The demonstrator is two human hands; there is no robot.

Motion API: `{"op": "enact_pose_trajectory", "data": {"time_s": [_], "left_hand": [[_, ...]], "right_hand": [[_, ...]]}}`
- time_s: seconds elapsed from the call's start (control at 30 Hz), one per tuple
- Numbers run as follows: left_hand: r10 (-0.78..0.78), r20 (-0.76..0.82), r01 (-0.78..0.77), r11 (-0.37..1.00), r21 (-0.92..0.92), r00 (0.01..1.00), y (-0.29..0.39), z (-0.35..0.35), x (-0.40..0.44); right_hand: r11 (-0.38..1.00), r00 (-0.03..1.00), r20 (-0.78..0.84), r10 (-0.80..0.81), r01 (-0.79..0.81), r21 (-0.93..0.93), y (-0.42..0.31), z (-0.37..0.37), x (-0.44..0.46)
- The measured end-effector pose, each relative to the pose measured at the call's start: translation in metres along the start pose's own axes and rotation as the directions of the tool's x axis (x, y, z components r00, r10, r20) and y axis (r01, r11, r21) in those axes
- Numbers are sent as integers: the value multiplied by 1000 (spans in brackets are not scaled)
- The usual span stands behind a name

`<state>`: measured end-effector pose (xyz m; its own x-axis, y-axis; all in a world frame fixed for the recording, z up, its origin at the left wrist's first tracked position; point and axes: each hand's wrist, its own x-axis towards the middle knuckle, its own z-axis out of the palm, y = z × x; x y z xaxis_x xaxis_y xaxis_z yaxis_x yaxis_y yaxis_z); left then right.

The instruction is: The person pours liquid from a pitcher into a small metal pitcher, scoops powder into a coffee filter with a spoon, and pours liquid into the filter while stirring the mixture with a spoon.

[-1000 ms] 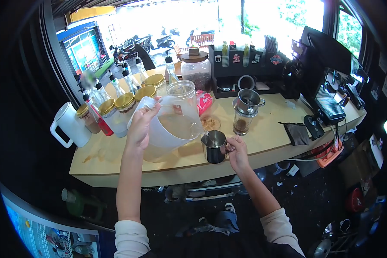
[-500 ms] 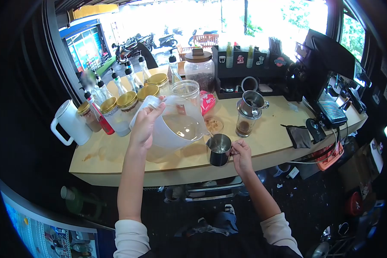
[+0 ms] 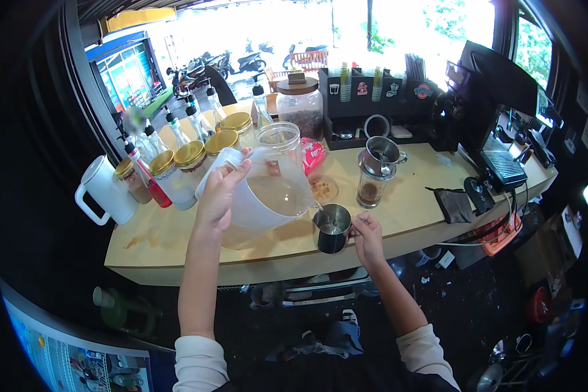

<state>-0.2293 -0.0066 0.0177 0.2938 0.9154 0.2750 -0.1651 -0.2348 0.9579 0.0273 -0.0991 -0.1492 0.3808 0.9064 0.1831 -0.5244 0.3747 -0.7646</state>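
Note:
My left hand is closed round the handle of a large translucent plastic pitcher, tilted to the right with clear liquid inside. From its spout a thin stream runs into a metal milk jug. The fingers of my right hand grip that jug's handle, holding it upright at the counter's front edge. Behind the jug stands a glass with brown liquid at the bottom and a metal drip filter on top. An open clear jar is behind the pitcher.
Gold-lidded jars and pump bottles line the counter's left side, near a white jug. A dark pouch lies at right, before an espresso machine. A round lid lies behind the milk jug.
The liquid in the metal milk jug looks more stirred up under the stream. Both hands keep their holds, and the view has shifted slightly.

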Motion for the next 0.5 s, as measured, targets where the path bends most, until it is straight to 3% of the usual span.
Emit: {"op": "enact_pose_trajectory", "data": {"time_s": [0.5], "left_hand": [[3, 21, -3, 1000, 3, 1000, 2, 5, -5]], "right_hand": [[1000, 999, 33, 0, 0, 9, 0, -3, -2]]}}
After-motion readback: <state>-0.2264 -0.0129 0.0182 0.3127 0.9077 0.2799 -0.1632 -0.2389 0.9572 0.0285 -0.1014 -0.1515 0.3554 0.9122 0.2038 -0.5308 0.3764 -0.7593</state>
